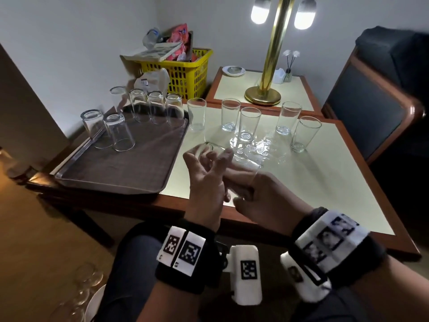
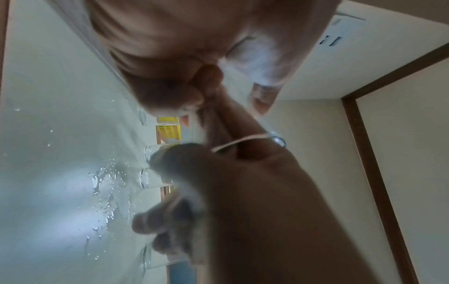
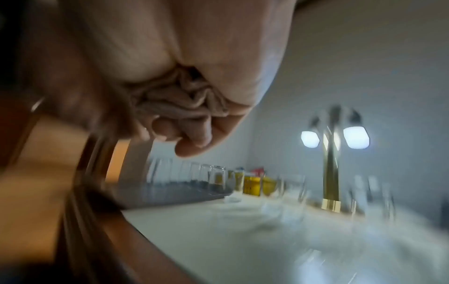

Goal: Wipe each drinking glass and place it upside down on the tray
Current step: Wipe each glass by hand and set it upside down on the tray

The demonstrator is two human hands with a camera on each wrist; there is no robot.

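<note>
The person holds one glass (image 1: 222, 156) on its side above the near edge of the tabletop (image 1: 313, 189), just right of the tray (image 1: 116, 180). Its base points away and to the left, toward the tray; its open mouth faces the person's right. The left hand (image 1: 206, 180) wraps around the base end, fingers spread and curled on the wall. The right hand (image 1: 262, 194) sits at the mouth, and its wrist view shows it clenched on a crumpled beige cloth (image 3: 179, 100). Whether any cloth is inside the glass, I cannot tell.

Six glasses already stand upside down on the tray, four in a far row (image 1: 148, 105) and two nearer the left rim (image 1: 106, 129). Five more stand upright on the tabletop (image 1: 250, 122), well beyond the hands, with water droplets (image 1: 260, 145) scattered between.

The long axis of the held glass runs from right hand to tray, base leading. To my eye, the left hand is the nearer one and already has the base, so it would tip the mouth downward and carry the glass left onto the bare mat in front of the two nearer glasses. The wet glass may slip in that turn.
</note>
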